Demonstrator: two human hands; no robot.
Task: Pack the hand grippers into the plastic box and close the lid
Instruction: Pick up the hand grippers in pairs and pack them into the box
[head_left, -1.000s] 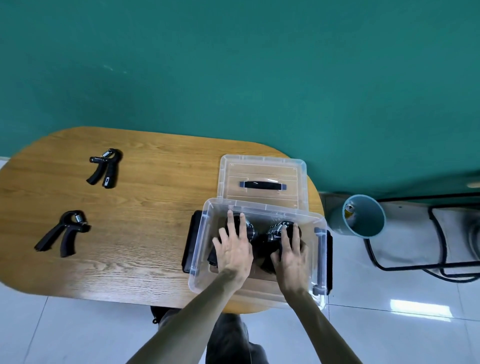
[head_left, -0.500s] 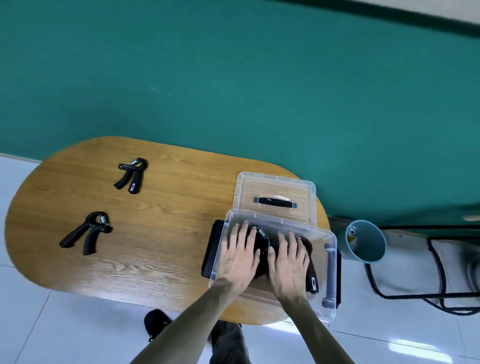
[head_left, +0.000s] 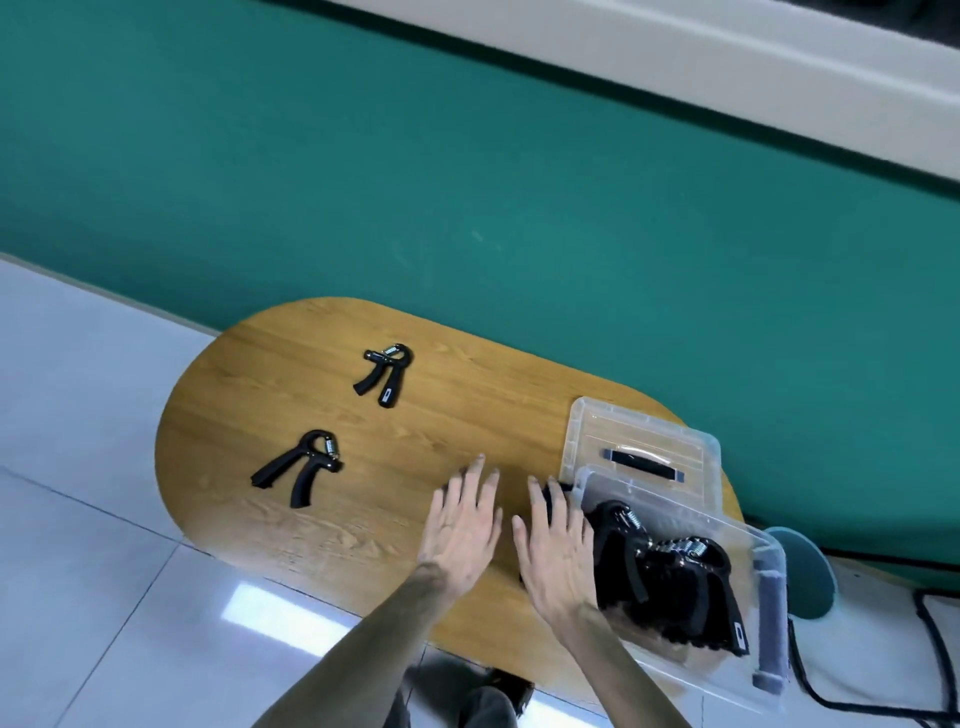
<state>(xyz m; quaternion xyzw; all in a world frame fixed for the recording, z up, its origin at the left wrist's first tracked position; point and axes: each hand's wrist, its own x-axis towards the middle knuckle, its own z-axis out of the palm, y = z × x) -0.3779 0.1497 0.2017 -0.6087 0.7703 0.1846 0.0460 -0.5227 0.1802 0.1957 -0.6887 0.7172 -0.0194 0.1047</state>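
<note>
2 hand grippers (head_left: 385, 372) (head_left: 298, 466) on table (head_left: 249, 415), teal bin (head_left: 810, 571) behind plastic box (head_left: 769, 587).

Oval wooden table (head_left: 322, 525), light oak grain, set against a green wall. On top, toward the left: 2 black hand grippers, far gripper (head_left: 385, 370) and near gripper (head_left: 300, 467), well apart, both lying flat. At the right end: clear plastic box (head_left: 748, 670) holding a pile of black grippers, with clear lid (head_left: 631, 434) lying flat just behind, dark handle up.
</note>
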